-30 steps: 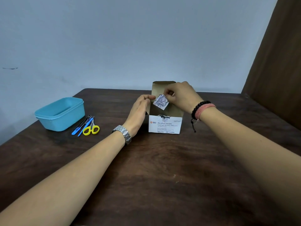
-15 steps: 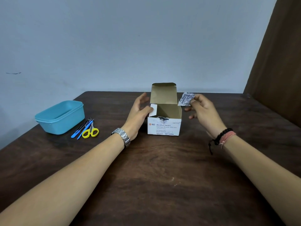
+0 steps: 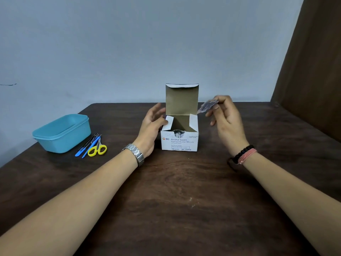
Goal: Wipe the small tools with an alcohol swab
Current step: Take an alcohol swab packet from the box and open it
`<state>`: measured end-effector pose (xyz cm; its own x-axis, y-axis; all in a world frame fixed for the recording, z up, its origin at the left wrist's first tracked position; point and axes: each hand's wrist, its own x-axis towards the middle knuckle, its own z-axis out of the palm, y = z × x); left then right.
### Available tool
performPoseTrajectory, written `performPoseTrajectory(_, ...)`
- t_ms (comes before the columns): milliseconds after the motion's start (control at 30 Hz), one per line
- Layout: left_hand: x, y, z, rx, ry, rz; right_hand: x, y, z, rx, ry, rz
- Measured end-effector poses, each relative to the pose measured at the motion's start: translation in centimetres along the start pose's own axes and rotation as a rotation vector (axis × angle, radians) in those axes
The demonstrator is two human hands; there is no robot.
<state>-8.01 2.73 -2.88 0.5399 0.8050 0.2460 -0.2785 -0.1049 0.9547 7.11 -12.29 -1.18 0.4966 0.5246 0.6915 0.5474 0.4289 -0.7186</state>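
Head view has the alcohol swab box (image 3: 180,142) sitting pretty much dead centre on the dark wooden table (image 3: 184,200), so I'll place everything off that. The box's lid stands straight up at the back, both side flaps are folded out, and you can just make out packets through the torn notch in the front wall.

Your right hand (image 3: 226,117) is up in the air just right of the box, level with the lid. It's pinching a swab packet (image 3: 207,106) between thumb and forefinger, and the other fingers hang loosely curled below. The packet is blurry but it's clearly off the box, tilted, with its free end pointing towards the lid.

Your left hand (image 3: 152,124) is against the box's left side. The thumb touches the left flap, the fingers are spread and relaxed, not wrapped around anything. There's a metal watch (image 3: 135,154) on that wrist, and a black bead bracelet (image 3: 239,155) plus a pink band on the other.

The small tools (image 3: 92,145) are well to the left of the box, lying flat on the table in a tight bunch: yellow-handled scissors (image 3: 97,149), two blue-handled ones and something darker I can't identify. Just beyond them, further left, is a light blue plastic tub (image 3: 62,133).
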Motion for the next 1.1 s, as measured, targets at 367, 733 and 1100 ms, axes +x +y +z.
performPoseTrajectory(367, -0.3, 0.3, 0.0, -0.001, 0.003, 0.015, -0.6, -1.5, 0.1, 0.141, 0.005, -0.012)
performPoseTrajectory(733, -0.3, 0.7, -1.2, 0.134, -0.047, 0.211, -1.5, -1.5, 0.6, 0.027, -0.11, -0.039)
performPoseTrajectory(1100, 0.1, 0.1, -0.8, 0.226, -0.037, 0.243, -1.3, -0.5, 0.5, -0.247, -0.145, 0.004)
